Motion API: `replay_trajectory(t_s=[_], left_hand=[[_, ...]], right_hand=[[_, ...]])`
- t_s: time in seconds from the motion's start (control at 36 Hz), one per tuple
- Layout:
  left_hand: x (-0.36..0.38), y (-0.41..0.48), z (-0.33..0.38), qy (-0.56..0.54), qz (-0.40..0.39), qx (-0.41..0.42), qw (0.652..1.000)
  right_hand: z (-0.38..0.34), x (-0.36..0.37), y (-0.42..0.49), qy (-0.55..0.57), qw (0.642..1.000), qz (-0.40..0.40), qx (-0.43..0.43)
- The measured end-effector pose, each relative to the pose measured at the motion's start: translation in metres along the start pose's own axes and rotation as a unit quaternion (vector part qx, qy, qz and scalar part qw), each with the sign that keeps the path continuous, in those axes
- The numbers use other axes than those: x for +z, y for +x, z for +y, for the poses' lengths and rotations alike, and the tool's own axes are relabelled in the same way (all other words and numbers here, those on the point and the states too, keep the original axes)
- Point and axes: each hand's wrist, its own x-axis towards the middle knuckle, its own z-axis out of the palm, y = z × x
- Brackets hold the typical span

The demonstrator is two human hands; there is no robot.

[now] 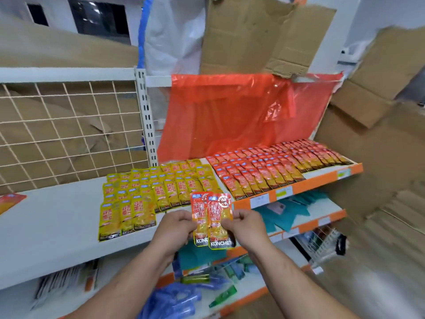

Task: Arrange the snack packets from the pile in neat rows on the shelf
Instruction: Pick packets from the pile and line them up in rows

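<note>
In the lower middle of the frame the left hand (177,226) has its fingers curled and pinches the left edge of two red-orange packets (213,221). The right hand (248,224) pinches their right edge between thumb and fingers. The pair stands upright between the hands, printed faces toward the camera. The right packet overlaps the left one, and both are held in front of the front lip of the shelf (57,217), apart from its surface. Just behind them, in the centre of the frame, yellow packets (147,192) lie flat on the white shelf in overlapping rows, the nearest ones at the left of the block a little uneven. To the right, running toward the middle right of the frame, rows of red packets (271,166) lie closely shingled up to the orange price strip. A single packet (9,202) lies alone at the far left edge. Behind the rows hangs a red plastic sheet (241,111). A wire grid (69,130) fills the left middle, with cardboard (253,38) leaning at the top. On the lower shelves (322,217) at the lower right lie teal packs (287,210), and blue and green items lie near the bottom centre, too blurred to tell further.
</note>
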Motion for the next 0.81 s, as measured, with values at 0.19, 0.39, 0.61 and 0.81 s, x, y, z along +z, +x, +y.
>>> replay_trajectory(t_s=[0.19, 0.39, 0.61, 0.81], left_hand=[[0.080, 0.029, 0.019, -0.002, -0.044, 0.006, 0.999], [0.157, 0.089, 0.037, 0.006, -0.078, 0.022, 0.997], [0.243, 0.164, 0.072, 0.013, -0.138, 0.034, 0.990], [0.300, 0.211, 0.091, 0.021, -0.142, 0.020, 0.989]], right_hand=[[0.027, -0.071, 0.022, 0.005, 0.997, 0.079, 0.007], [0.050, -0.138, 0.071, 0.028, 0.993, 0.110, 0.032], [0.060, -0.218, 0.145, 0.028, 0.983, 0.161, 0.087], [0.066, -0.267, 0.203, 0.031, 0.978, 0.179, 0.099]])
